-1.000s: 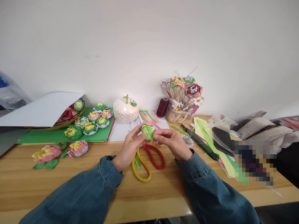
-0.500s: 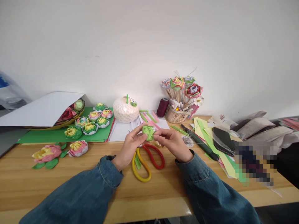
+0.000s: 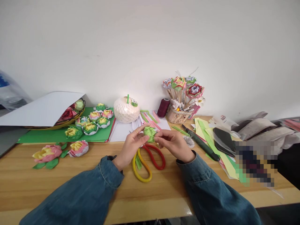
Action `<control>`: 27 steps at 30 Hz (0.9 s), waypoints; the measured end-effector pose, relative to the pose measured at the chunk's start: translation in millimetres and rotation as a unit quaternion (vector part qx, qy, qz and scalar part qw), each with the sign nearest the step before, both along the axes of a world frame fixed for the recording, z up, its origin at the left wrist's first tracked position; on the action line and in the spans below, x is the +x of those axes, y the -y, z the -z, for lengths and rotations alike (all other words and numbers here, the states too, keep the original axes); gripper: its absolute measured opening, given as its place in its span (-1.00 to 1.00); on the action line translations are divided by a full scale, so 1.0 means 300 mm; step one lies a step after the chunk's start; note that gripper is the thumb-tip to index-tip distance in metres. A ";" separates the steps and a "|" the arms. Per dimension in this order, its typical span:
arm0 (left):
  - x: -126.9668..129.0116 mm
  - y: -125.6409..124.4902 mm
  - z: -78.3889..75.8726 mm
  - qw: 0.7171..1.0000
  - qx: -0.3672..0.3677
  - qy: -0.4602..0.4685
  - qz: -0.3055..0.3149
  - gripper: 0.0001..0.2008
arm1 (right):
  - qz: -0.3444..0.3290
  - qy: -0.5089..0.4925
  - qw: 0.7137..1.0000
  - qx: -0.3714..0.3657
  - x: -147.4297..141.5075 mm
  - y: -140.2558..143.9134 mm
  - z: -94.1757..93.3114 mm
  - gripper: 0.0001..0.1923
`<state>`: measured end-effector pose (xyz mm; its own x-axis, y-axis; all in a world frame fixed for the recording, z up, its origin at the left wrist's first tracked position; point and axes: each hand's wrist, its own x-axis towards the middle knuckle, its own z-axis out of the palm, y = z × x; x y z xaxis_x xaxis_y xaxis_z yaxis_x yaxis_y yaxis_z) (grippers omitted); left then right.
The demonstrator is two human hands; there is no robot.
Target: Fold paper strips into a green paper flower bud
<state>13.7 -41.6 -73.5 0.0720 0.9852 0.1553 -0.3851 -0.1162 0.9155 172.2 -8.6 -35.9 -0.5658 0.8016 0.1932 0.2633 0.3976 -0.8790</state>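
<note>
A light green folded paper flower [image 3: 149,133] is held up between both hands above the table. My left hand [image 3: 131,145], with a ring on one finger, grips it from the left with thumb and fingers. From the right, my right hand [image 3: 174,143] pinches its edge between thumb and fingertips. Below them lie scissors [image 3: 142,179] with one yellow and one red handle; their blades are hidden behind the hands. A green paper strip [image 3: 138,163] lies inside the yellow handle loop.
Finished paper flowers [image 3: 90,128] sit on green sheets at the left. Behind are a white netted fruit [image 3: 126,110], a maroon thread spool [image 3: 163,108] and a basket [image 3: 179,116] of stemmed paper flowers. Paper strips, a dark green pen-like tool [image 3: 202,144] and a phone [image 3: 223,141] lie right.
The green paper flower has turned slightly in my fingers and shifted a little to the right. Both hands keep their hold, and the scissors have not moved.
</note>
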 end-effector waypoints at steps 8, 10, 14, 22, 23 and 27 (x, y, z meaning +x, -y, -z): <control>-0.005 -0.009 0.007 1.000 -0.011 -0.001 -0.019 -0.54 | 0.006 0.053 0.991 0.122 -0.001 0.004 0.005 -0.83; -0.005 -0.008 0.006 1.000 -0.012 -0.003 -0.023 -0.53 | 0.024 0.060 0.988 0.141 -0.005 0.002 0.011 -0.85; -0.003 -0.006 0.002 1.000 -0.005 -0.018 -0.024 -0.53 | 0.056 0.072 0.981 0.172 -0.012 0.001 0.022 -0.87; -0.002 -0.004 0.006 0.998 0.017 -0.048 -0.021 -0.55 | 0.054 0.055 0.989 0.125 -0.011 -0.003 0.027 -0.84; -0.002 -0.005 0.006 0.998 0.015 -0.047 -0.025 -0.54 | 0.050 0.051 0.990 0.124 -0.011 -0.003 0.027 -0.84; -0.003 -0.007 0.006 0.998 -0.001 -0.035 -0.043 -0.52 | 0.045 0.039 0.988 0.142 -0.014 -0.002 0.025 -0.86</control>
<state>12.8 -39.5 -75.1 -0.0031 0.9887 0.1500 -0.3081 -0.1437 0.9404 168.2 -8.0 -43.5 -0.5169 0.7690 0.3762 0.3720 0.5975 -0.7103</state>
